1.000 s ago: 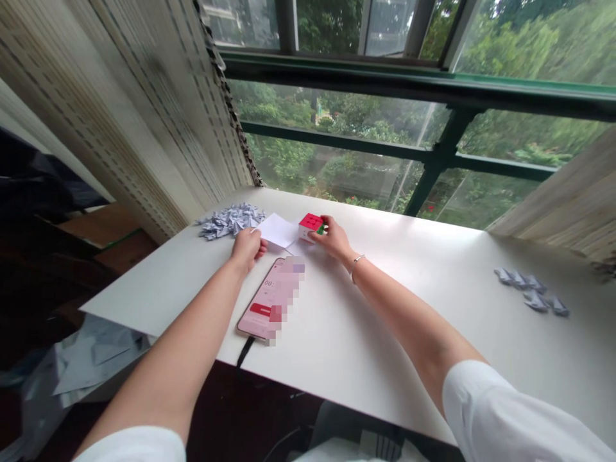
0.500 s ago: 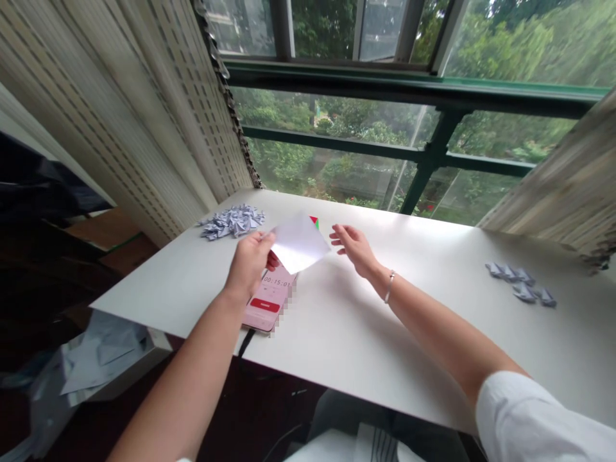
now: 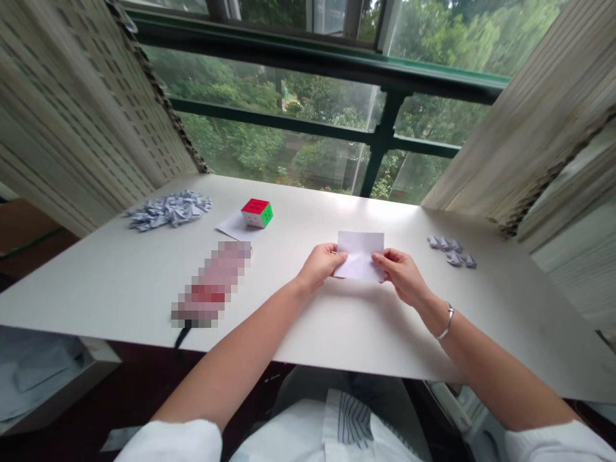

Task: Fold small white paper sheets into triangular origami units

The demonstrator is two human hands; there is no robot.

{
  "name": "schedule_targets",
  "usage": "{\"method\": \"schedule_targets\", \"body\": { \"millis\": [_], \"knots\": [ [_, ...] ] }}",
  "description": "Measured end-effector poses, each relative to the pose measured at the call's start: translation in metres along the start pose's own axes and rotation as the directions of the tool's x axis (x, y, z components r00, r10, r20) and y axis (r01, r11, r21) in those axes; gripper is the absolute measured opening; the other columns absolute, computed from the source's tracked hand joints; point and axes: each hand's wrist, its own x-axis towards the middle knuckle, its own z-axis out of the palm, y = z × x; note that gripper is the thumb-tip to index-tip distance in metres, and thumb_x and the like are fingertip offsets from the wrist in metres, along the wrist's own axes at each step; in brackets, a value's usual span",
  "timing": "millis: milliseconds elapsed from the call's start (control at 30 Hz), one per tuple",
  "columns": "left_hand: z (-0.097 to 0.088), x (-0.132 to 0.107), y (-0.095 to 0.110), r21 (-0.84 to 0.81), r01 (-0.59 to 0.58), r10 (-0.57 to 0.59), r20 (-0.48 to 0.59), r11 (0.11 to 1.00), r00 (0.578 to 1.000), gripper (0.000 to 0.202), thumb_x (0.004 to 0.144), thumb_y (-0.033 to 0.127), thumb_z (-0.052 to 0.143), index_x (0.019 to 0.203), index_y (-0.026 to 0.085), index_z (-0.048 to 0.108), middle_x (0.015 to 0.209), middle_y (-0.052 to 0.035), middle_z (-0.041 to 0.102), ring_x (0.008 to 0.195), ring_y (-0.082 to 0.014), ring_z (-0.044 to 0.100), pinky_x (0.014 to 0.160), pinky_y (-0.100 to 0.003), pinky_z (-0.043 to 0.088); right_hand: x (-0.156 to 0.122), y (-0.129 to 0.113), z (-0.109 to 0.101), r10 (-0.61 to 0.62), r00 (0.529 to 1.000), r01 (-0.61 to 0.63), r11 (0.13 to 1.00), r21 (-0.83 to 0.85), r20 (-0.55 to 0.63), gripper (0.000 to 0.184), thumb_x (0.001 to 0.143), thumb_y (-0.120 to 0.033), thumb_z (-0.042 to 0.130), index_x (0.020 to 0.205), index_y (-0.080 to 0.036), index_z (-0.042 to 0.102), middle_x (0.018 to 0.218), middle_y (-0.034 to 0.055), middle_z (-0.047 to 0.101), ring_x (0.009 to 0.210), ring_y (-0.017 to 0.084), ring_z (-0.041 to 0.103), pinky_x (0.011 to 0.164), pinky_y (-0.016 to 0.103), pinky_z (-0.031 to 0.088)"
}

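Observation:
A small white sheet of paper (image 3: 360,253) is held up just above the white table. My left hand (image 3: 320,264) pinches its left edge, thumb on top. On the opposite edge, my right hand (image 3: 397,273) grips it the same way, a silver bangle on that wrist. To the left, a puzzle cube (image 3: 257,213) with red, green and white faces sits on more white paper (image 3: 233,226). Small folded paper pieces lie in a heap (image 3: 173,210) at the far left, and several others (image 3: 452,250) are grouped at the right.
A phone (image 3: 212,282), blurred out, lies on the table's left part with a black cable (image 3: 181,337) at its lower end. The white table (image 3: 298,327) ends at a window with a green rail. Below its left edge stands an open box of paper (image 3: 43,372).
The paper has moved right, away from above the phone, in my left hand. My right hand, open before, now grips its right edge. The cube has come into full view.

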Motion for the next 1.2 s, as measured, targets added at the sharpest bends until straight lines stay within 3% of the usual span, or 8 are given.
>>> {"method": "schedule_targets", "body": {
  "millis": [100, 200, 333, 500, 667, 833, 1000, 1200],
  "knots": [
    [0.020, 0.011, -0.005, -0.008, 0.000, 0.000, 0.024, 1.000, 1.000, 0.015, 0.068, 0.022, 0.069, 0.080, 0.014, 0.062, 0.070, -0.0026, 0.064, 0.057, -0.0120, 0.059, 0.048, -0.023, 0.052, -0.006, -0.004, -0.017, -0.005, 1.000, 0.005, 1.000, 0.018, -0.002, 0.036, 0.063, -0.039, 0.083, 0.086, -0.016, 0.069, 0.068, -0.0004, 0.066, 0.050, 0.008, 0.051, 0.041, 0.019, 0.041],
    [0.028, 0.017, -0.011, -0.033, -0.012, 0.013, 0.047, 0.999, 0.999, 0.017, 0.066, 0.021, 0.068, 0.082, 0.015, 0.063, 0.072, -0.0022, 0.065, 0.059, -0.0128, 0.060, 0.047, -0.023, 0.052, -0.006, -0.001, -0.027, 0.008, 1.000, -0.006, 0.997, 0.074, -0.025, 0.034, 0.062, -0.035, 0.082, 0.088, -0.017, 0.070, 0.067, -0.0013, 0.064, 0.053, 0.008, 0.054, 0.040, 0.017, 0.042],
    [0.024, 0.021, -0.021, -0.094, -0.042, 0.047, 0.047, 0.995, 0.998, 0.028, 0.067, 0.024, 0.067, 0.094, 0.018, 0.068, 0.075, -0.0005, 0.064, 0.060, -0.0125, 0.060, 0.046, -0.023, 0.053, -0.002, 0.009, -0.032, 0.045, 0.998, -0.051, 0.984, 0.168, 0.037, 0.025, 0.061, -0.027, 0.078, 0.083, -0.018, 0.070, 0.060, -0.0043, 0.059, 0.048, 0.007, 0.051, 0.042, 0.018, 0.045],
    [0.018, 0.024, -0.027, -0.122, -0.136, 0.140, 0.022, 0.983, 0.990, 0.017, 0.067, 0.021, 0.057, 0.079, 0.015, 0.069, 0.071, -0.0018, 0.062, 0.058, -0.0113, 0.057, 0.050, -0.026, 0.056, 0.004, 0.017, -0.031, -0.023, 0.999, 0.015, 0.976, 0.216, 0.037, 0.011, 0.060, -0.021, 0.072, 0.069, -0.018, 0.064, 0.057, -0.0051, 0.054, 0.047, 0.006, 0.048, 0.042, 0.017, 0.045],
    [0.021, 0.023, -0.027, -0.148, -0.160, 0.165, 0.022, 0.976, 0.986, 0.023, 0.074, 0.035, 0.062, 0.077, 0.013, 0.067, 0.081, -0.0061, 0.063, 0.070, -0.0172, 0.063, 0.051, -0.028, 0.057, 0.008, 0.020, -0.028, -0.066, 0.998, 0.066, 0.988, 0.142, -0.009, 0.008, 0.064, -0.022, 0.062, 0.070, -0.018, 0.065, 0.067, -0.0017, 0.058, 0.057, 0.010, 0.054, 0.047, 0.022, 0.052],
    [0.022, 0.022, -0.032, -0.046, -0.231, 0.231, 0.001, 0.972, 0.973, 0.030, 0.064, 0.028, 0.080, 0.085, 0.014, 0.064, 0.085, -0.0029, 0.061, 0.073, -0.0139, 0.061, 0.058, -0.027, 0.060, 0.007, 0.019, -0.027, -0.122, 0.992, 0.123, 0.990, 0.071, -0.016, 0.020, 0.075, -0.038, 0.063, 0.079, -0.018, 0.067, 0.077, 0.0014, 0.061, 0.064, 0.013, 0.056, 0.047, 0.025, 0.055],
    [0.022, 0.024, -0.036, -0.017, -0.287, 0.287, 0.008, 0.958, 0.958, 0.043, 0.069, 0.030, 0.078, 0.106, 0.019, 0.060, 0.087, 0.0001, 0.058, 0.073, -0.0121, 0.060, 0.058, -0.027, 0.061, 0.005, 0.019, -0.026, -0.153, 0.987, 0.151, 0.988, 0.043, 0.044, 0.057, 0.066, -0.042, 0.082, 0.116, -0.025, 0.062, 0.075, -0.0028, 0.062, 0.063, 0.013, 0.059, 0.051, 0.025, 0.055],
    [0.025, 0.020, -0.034, 0.006, -0.283, 0.283, -0.018, 0.959, 0.959, 0.054, 0.070, 0.029, 0.077, 0.118, 0.020, 0.052, 0.081, 0.0018, 0.058, 0.066, -0.0106, 0.058, 0.054, -0.024, 0.058, 0.006, 0.021, -0.026, -0.160, 0.987, 0.159, 0.985, 0.061, 0.007, 0.048, 0.064, -0.042, 0.083, 0.102, -0.018, 0.067, 0.071, -0.0013, 0.064, 0.060, 0.011, 0.057, 0.050, 0.023, 0.049]
  ]
}}
